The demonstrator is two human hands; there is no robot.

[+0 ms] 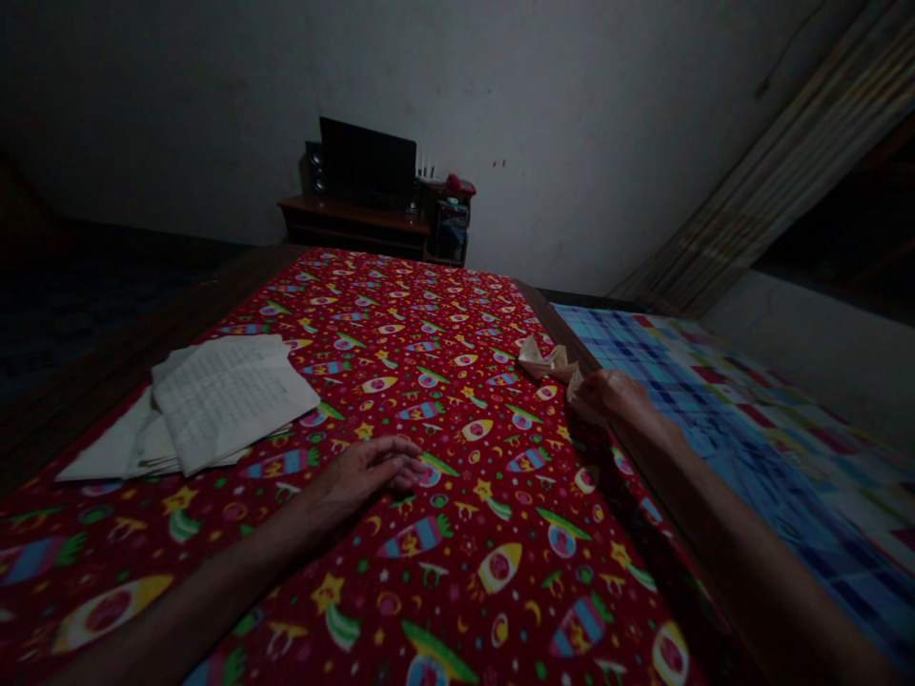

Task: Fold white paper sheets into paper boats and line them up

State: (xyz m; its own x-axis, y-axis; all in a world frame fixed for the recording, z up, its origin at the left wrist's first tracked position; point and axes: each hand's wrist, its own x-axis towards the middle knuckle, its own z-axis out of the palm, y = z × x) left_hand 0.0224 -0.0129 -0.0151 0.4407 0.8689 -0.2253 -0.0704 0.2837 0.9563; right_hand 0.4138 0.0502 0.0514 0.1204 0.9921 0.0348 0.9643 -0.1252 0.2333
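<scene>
My left hand lies flat and open, palm down, on a red cloth printed with rockets and stars that covers the table. My right hand reaches to the table's right edge, its fingers closed on the near end of a crumpled beige piece of paper that rests on the cloth. A stack of white written sheets lies at the left of the cloth, a short way from my left hand.
A blue checked cloth covers a surface to the right of the table. At the far wall stands a low wooden stand with a dark screen and speakers. A striped curtain hangs at the right.
</scene>
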